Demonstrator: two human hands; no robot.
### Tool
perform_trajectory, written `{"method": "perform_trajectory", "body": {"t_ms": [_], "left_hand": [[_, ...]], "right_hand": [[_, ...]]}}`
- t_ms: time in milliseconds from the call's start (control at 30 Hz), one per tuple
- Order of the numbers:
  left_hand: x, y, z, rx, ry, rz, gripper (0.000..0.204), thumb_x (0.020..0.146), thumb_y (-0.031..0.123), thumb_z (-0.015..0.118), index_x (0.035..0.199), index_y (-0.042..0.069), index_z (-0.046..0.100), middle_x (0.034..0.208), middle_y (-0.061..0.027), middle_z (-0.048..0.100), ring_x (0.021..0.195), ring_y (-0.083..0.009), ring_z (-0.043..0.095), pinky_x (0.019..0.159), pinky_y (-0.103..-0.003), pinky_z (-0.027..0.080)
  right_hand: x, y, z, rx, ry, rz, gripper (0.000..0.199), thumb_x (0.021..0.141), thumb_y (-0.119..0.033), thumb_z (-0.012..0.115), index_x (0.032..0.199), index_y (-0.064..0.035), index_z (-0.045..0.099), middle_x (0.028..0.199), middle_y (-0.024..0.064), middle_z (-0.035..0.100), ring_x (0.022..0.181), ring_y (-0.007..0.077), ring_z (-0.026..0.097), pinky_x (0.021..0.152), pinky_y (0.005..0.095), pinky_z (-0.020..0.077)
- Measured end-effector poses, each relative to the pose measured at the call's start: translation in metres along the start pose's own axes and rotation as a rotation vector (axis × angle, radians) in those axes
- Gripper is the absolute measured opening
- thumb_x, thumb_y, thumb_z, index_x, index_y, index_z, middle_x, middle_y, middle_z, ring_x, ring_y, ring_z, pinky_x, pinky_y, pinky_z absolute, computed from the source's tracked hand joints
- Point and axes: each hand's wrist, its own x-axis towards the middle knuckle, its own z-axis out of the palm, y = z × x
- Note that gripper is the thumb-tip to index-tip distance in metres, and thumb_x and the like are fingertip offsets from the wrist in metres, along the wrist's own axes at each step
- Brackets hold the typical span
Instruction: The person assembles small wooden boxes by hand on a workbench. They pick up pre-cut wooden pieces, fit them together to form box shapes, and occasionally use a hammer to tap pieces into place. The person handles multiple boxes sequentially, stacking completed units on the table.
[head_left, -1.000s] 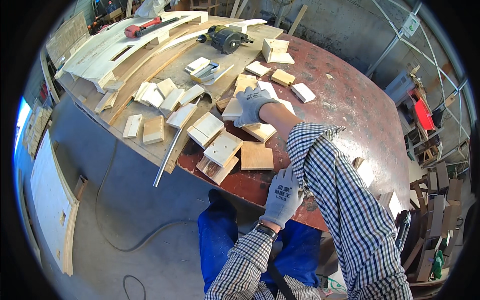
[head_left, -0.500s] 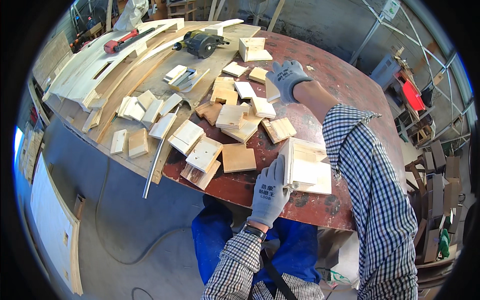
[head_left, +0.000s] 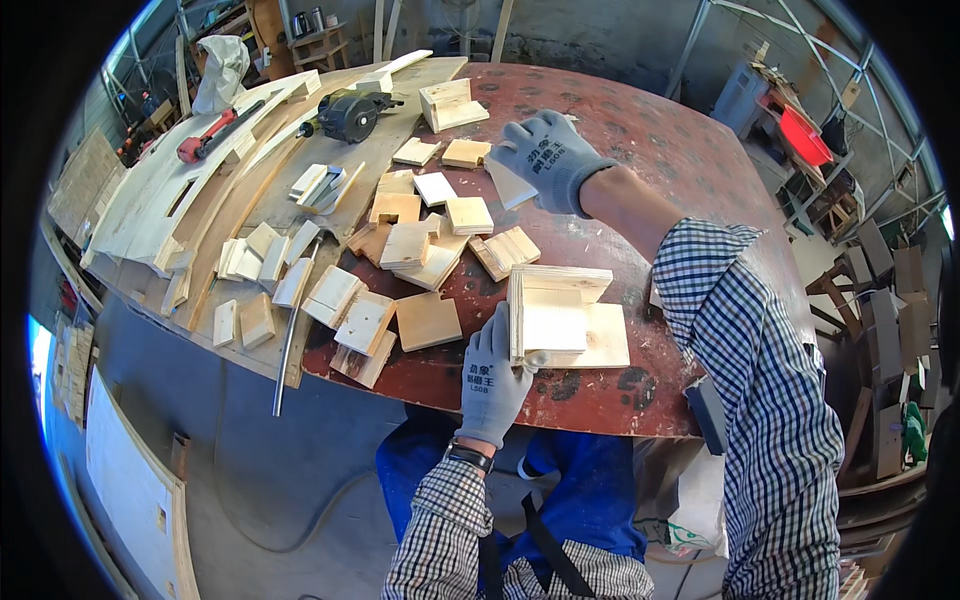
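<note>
My left hand (head_left: 492, 375), in a grey work glove, grips the left side of a small wooden assembly (head_left: 600, 335) at the table's near edge. This assembly has an upright plywood side, a raised pale block and a flat base board. My right hand (head_left: 552, 160), gloved too, is stretched out to the far side with its fingers closed over a flat wooden block (head_left: 510, 187). Part of that block is hidden under the glove. Loose wooden blocks (head_left: 430, 318) lie in a heap left of the assembly, some notched. A hammer (head_left: 300, 330) rests beside them, its metal handle jutting past the edge.
A similar wooden assembly (head_left: 450, 104) stands farther back on the red table (head_left: 660, 130). Left of it are a dark power saw (head_left: 350, 114), a red tool (head_left: 215, 135) and long curved boards (head_left: 130, 215). A dark grey object (head_left: 707, 415) is at the near edge by my right sleeve.
My view has swung right, so the tabletop appears shifted left. My right hand has drawn the block slightly rightward, away from the heap. The left hand keeps its grip on the assembly.
</note>
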Motion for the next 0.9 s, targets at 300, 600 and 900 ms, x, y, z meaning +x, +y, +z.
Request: {"method": "perform_trajectory", "body": {"t_ms": [300,600,900], "left_hand": [[-0.001,-0.001,0.002,-0.014,0.012,-0.010,0.083,0.101,0.054,0.065,0.156,-0.002,0.040,0.141,-0.0252,0.057,0.127,-0.0428,0.056,0.109,-0.053,0.047],[-0.002,0.000,0.004,0.009,0.019,-0.016,0.082,0.100,0.052,0.067,0.155,-0.003,0.041,0.142,-0.0252,0.057,0.127,-0.0428,0.056,0.110,-0.052,0.046],[0.001,-0.002,-0.001,0.000,0.017,-0.030,0.083,0.101,0.057,0.063,0.154,-0.003,0.043,0.145,-0.0245,0.056,0.128,-0.0423,0.056,0.110,-0.052,0.046]], "right_hand": [[-0.024,0.000,0.020,-0.001,0.351,-0.032,0.062,0.082,-0.022,0.084,0.140,-0.0167,0.059,0.134,0.0084,0.058,0.128,0.0290,0.060,0.118,0.0476,0.0393],[-0.024,-0.009,-0.008,0.273,-0.060,0.000,0.079,0.079,-0.051,0.082,0.144,-0.0140,0.059,0.138,0.0128,0.056,0.127,0.0318,0.056,0.111,0.0483,0.0406],[0.028,-0.069,-0.018,0.022,-0.200,-0.185,0.066,0.089,-0.047,0.077,0.148,-0.0223,0.058,0.143,0.0107,0.058,0.127,0.0289,0.061,0.108,0.0460,0.0420]]}}
